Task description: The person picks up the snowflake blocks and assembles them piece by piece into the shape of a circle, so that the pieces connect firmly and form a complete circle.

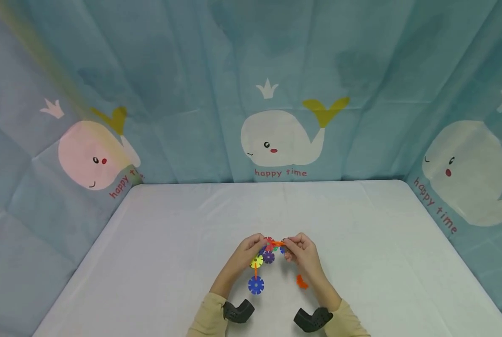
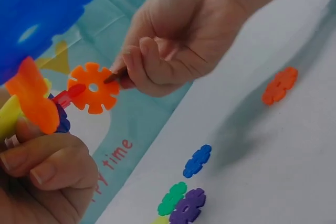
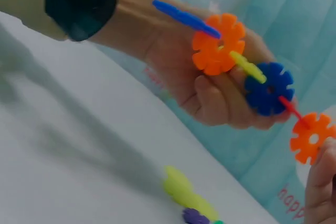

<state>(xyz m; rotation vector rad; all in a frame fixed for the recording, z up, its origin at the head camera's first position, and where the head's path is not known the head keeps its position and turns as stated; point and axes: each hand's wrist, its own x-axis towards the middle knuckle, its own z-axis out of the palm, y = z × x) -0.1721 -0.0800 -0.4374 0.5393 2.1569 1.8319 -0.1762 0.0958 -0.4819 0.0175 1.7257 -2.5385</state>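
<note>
My left hand [image 1: 251, 249] grips a chain of slotted plastic snowflake discs, raised above the table. In the right wrist view the chain runs from a blue disc [image 3: 186, 19] through an orange disc [image 3: 219, 44], a yellow disc [image 3: 248, 67] and a dark blue disc [image 3: 269, 88] to a red disc [image 3: 293, 110] and a second orange disc [image 3: 310, 139]. My right hand [image 1: 305, 252] pinches a brown disc [image 2: 114, 75], seen edge-on, at the rim of that end orange disc. Fingers hide most of the brown disc.
A loose orange disc [image 1: 301, 282] lies on the white table [image 1: 381, 252] beside the right forearm. Under the hands are loose blue [image 2: 197, 161], green [image 2: 172, 199] and purple [image 2: 187, 206] discs, plus yellow [image 3: 186, 192]. A whale-printed curtain [image 1: 183, 117] surrounds the table.
</note>
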